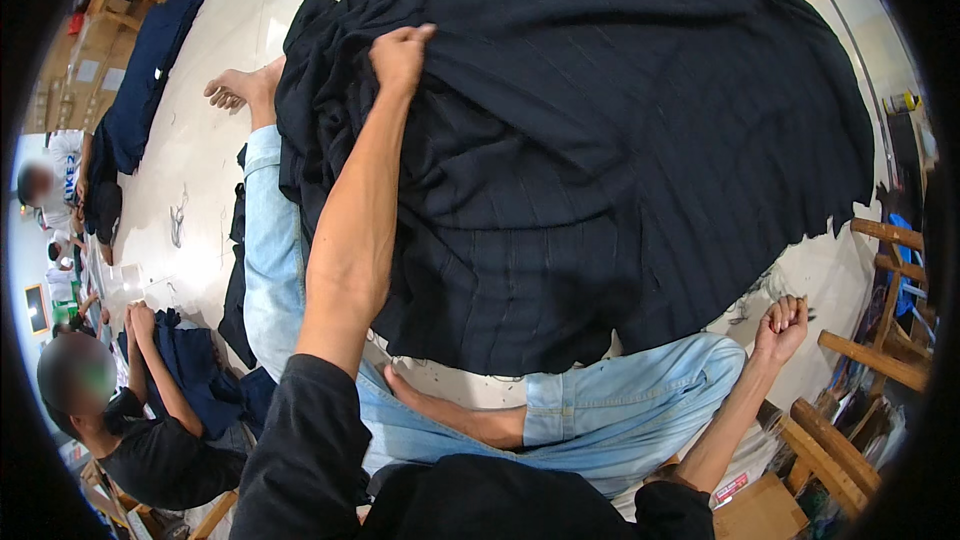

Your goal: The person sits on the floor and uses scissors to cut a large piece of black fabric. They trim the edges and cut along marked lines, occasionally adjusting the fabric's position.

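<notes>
A large sheet of black cloth (640, 130) lies spread over the floor in front of me and across my outstretched leg. Faint lines run over it, its edge is ragged in places, and it bunches into folds at the far left. Above those folds is my left hand (399, 60), closed with its fingers pressed together; what it pinches, if anything, is too small to see. My right hand (780, 332) is off the cloth at the lower right, beyond my bent knee. Its fingers are curled in, and I cannot make out what they hold.
Loose threads (178, 218) lie on the pale floor. Wooden stools (880, 365) and a cardboard box (760, 512) stand at the right. At the left a person (165, 440) sits beside dark cloth (190, 365). Farther off are a long dark cloth bundle (150, 90) and other people.
</notes>
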The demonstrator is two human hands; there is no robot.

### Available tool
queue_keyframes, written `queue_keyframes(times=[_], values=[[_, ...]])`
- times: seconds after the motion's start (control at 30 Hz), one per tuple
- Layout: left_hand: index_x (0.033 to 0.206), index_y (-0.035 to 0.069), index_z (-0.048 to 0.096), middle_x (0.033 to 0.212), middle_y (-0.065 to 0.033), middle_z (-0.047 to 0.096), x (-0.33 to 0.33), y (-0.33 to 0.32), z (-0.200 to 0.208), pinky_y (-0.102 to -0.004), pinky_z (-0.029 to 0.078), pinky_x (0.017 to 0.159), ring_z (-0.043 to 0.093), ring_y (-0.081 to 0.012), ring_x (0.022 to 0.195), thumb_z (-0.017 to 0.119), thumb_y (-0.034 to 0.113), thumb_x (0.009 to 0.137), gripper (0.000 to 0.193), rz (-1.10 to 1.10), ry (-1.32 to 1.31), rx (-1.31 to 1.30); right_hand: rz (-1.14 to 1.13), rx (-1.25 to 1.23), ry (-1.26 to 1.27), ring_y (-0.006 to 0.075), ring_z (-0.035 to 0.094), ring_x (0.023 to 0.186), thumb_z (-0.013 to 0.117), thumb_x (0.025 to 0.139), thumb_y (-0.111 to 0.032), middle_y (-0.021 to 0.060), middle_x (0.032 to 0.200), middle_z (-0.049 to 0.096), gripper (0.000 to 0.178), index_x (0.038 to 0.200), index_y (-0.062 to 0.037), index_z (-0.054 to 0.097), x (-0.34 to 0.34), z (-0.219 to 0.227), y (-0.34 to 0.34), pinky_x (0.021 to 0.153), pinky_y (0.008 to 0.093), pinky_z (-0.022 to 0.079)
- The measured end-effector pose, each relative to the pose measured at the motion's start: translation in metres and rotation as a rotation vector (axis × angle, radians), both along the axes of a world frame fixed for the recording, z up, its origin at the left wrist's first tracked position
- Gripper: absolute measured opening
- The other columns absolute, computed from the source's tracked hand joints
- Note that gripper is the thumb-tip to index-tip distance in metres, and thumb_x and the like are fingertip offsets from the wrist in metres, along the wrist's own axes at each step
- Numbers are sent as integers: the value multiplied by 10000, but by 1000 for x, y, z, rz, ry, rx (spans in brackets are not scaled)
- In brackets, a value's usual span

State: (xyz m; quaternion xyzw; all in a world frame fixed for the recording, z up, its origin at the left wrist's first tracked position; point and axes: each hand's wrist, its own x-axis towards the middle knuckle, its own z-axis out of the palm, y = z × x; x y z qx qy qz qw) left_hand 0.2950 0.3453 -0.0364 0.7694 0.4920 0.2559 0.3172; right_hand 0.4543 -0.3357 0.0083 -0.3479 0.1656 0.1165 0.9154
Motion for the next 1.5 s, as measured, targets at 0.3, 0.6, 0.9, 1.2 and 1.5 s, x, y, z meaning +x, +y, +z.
queue_keyframes(times=[0.3, 0.6, 0.9, 1.2, 1.5], values=[[979, -29, 728, 887, -60, 712, -5, -5, 8, -267, 506, 764, 641, -125, 783, 722, 303, 922, 337, -203, -318, -441, 36, -431, -44, 42, 292, 430, 581, 1014, -265, -34, 600, 389, 301, 782, -86, 510, 4, -2, 8, 342, 224, 220], [1219, -11, 652, 996, -40, 683, -36, -76, 67, -257, 456, 939, 622, -116, 941, 763, 202, 877, 418, -485, -386, -545, 345, -1637, -672, 171, 635, 781, 702, 937, -260, 123, 852, 708, 328, 1030, 53, 681, -17, 33, 115, 756, 304, 497], [1019, 51, 743, 882, 35, 668, -39, -91, 73, -223, 427, 802, 560, -52, 824, 733, 219, 909, 201, -441, -394, -540, 633, -1094, -1099, 216, 708, 907, 738, 881, -242, 203, 979, 726, 384, 1162, 12, 680, -61, 47, 347, 790, 329, 529], [909, 6, 701, 780, 89, 551, -34, -94, 58, -195, 339, 673, 429, -14, 741, 609, 236, 1007, 266, -567, -416, -438, 1506, -997, -1008, 136, 503, 677, 743, 845, -446, 21, 714, 592, 459, 969, -3, 744, -11, 49, 476, 667, 328, 412], [781, 26, 630, 701, 98, 440, -6, -131, 42, -234, 286, 583, 345, -32, 676, 590, 248, 1018, 327, -45, -667, -383, 1012, -664, -974, 53, 416, 640, 727, 910, -268, -70, 672, 501, 238, 841, -51, 658, -51, 12, 465, 596, 259, 354]])
